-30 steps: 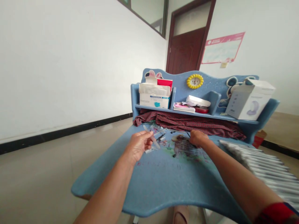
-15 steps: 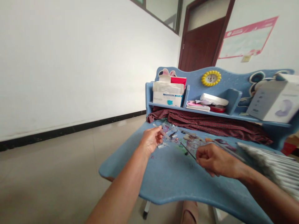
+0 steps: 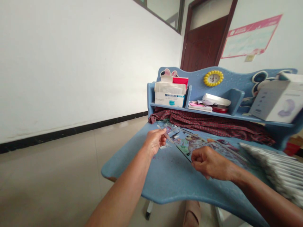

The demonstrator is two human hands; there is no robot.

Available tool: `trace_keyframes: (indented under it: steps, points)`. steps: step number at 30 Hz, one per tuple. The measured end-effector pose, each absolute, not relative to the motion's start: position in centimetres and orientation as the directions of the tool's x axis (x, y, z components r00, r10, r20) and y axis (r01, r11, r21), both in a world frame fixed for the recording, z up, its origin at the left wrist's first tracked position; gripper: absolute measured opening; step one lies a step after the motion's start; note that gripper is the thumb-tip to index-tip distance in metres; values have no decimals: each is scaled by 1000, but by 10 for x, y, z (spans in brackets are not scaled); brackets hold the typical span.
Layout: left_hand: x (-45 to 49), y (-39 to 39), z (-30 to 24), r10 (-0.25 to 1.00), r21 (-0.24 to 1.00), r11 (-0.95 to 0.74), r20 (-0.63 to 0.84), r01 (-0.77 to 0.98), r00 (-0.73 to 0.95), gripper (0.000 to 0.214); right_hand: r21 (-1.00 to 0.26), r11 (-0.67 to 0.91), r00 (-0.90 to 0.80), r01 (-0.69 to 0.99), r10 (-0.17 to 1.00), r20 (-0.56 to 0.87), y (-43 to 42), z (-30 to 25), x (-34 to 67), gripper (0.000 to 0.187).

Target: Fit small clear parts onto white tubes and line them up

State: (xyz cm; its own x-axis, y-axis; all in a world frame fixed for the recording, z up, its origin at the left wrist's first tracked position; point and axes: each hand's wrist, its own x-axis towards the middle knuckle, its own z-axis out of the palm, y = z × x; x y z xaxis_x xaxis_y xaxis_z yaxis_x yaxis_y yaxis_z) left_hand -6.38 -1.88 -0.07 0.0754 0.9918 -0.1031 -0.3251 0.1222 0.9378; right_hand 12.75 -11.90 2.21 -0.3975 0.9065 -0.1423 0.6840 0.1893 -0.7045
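My left hand point(image 3: 154, 141) is closed around a clear plastic pen barrel point(image 3: 165, 134), held just above the blue desk point(image 3: 165, 176). My right hand point(image 3: 208, 161) is pinched on a thin dark pen refill point(image 3: 183, 151) that slants up and left toward the barrel. Several loose pen parts point(image 3: 174, 136) lie on the desk just beyond my left hand, on the cartoon picture printed on the desktop.
A red checked cloth point(image 3: 213, 124) lies under the desk's shelf. On the shelf stand a mask box point(image 3: 169, 94), a yellow flower clock point(image 3: 213, 78), papers and a white carton point(image 3: 276, 101). A stack of white pens point(image 3: 272, 164) fills the desk's right side. A brown door point(image 3: 201, 41) is behind.
My right hand has pulled back from the far parts toward me with the thin refill, then shifted slightly left. My left hand has kept hold of the barrel. The view has swung left.
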Motion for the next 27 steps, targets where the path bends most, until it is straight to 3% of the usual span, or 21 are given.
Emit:
trace_keyframes:
  steps: [6, 10, 13, 20, 27]
  points:
    - [-63, -21, 1, 988, 949, 138, -113, -284, 103, 19, -665, 236, -395, 708, 914, -96, -114, 24, 123, 11]
    - [-64, -18, 1, 994, 959, 109, -108, -262, 17, 21, -438, 379, -393, 815, 917, 64, -106, 30, 117, 10]
    - [-64, -17, 1, 995, 963, 88, -97, -254, -24, 19, -353, 398, -403, 847, 913, 63, -102, 37, 112, 11]
    - [-62, -20, 4, 994, 967, 99, -106, -233, -14, 19, -435, 378, -418, 817, 909, 5, -100, 45, 109, 12]
    - [-62, -21, 4, 975, 925, 207, -166, -318, 150, 12, -630, 362, -322, 688, 929, 182, -77, 33, 95, 14]
